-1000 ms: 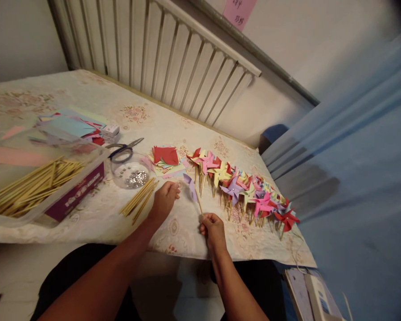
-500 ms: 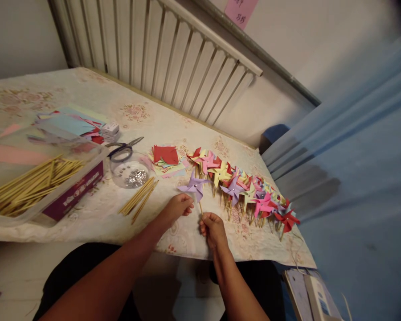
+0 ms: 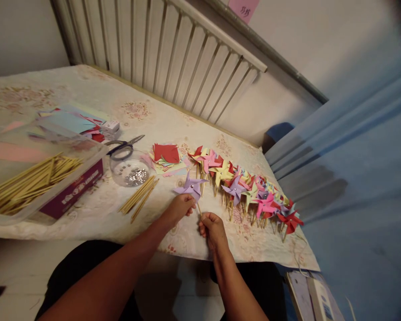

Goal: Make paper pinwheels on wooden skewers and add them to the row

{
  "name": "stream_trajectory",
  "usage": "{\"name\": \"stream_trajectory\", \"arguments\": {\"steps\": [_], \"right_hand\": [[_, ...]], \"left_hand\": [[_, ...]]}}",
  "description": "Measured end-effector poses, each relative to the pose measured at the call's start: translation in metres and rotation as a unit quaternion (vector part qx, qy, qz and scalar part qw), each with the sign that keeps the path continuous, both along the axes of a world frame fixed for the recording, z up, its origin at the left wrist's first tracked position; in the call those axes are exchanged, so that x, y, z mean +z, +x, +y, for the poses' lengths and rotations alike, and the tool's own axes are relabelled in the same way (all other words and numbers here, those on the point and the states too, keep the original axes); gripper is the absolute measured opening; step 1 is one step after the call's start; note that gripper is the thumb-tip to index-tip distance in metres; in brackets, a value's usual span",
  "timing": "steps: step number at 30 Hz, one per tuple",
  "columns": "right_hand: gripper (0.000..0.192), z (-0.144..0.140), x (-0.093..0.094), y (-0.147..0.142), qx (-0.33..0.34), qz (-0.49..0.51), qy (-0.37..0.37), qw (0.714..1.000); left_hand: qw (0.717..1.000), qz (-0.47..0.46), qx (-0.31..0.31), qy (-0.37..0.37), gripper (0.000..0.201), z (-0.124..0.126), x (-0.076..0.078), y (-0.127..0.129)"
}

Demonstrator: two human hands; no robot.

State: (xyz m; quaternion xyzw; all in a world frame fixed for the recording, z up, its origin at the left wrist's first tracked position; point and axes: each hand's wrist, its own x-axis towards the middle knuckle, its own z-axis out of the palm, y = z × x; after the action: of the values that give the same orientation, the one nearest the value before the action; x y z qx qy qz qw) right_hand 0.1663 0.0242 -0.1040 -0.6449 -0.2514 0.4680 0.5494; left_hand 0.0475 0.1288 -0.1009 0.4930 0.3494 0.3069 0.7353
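Since half a second ago the purple pinwheel [image 3: 190, 186] has tipped a little to the left and sits lower, and the left hand [image 3: 177, 208] has slid up beside its stick, while the right hand [image 3: 212, 228] keeps its place near the front edge of the tabletop [image 3: 96, 214]. Right-hand fingers are pressed together, pinching the bottom end of the thin wooden stick. Left-hand fingers are curled, their tips touching the stick just under the paper blades; whether they grip it or only steady it I cannot tell. The pinwheel stands just above the cloth, tilted, its blades facing up, just left of the near end of a long row of finished pinwheels [image 3: 247, 189] in red, pink, yellow and purple that runs off to the right and nearer. Left of the hands lies a small loose bundle of sticks [image 3: 138, 198], well clear of the left hand. Farther left stands a clear round dish of silver pins [image 3: 130, 171], with scissors [image 3: 123, 145] just behind it and a stack of paper squares [image 3: 166, 157], red on top, to its right. At the far left a clear plastic tub [image 3: 36, 183] holds many more sticks, and behind it lie coloured paper sheets [image 3: 70, 122] and a small white box [image 3: 110, 127]. A white radiator [image 3: 173, 58] runs along the far side of the tabletop.
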Motion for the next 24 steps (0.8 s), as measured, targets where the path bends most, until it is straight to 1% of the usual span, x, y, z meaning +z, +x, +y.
{"name": "stream_trajectory", "arguments": {"steps": [8, 17, 24], "right_hand": [[0.021, -0.0006, 0.0, -0.0004, 0.009, -0.008, -0.003, 1.0], [0.02, -0.0006, 0.0028, -0.0006, 0.01, 0.001, -0.013, 1.0], [0.02, -0.0006, 0.0037, -0.0016, 0.009, -0.003, -0.018, 1.0]], "left_hand": [[1.0, -0.003, -0.006, 0.026, 0.025, -0.0001, -0.0035, 0.003], [0.999, -0.001, -0.006, 0.034, 0.028, -0.0021, 0.001, 0.0034], [0.998, 0.007, -0.01, 0.058, 0.028, -0.0016, -0.0012, 0.0046]]}}
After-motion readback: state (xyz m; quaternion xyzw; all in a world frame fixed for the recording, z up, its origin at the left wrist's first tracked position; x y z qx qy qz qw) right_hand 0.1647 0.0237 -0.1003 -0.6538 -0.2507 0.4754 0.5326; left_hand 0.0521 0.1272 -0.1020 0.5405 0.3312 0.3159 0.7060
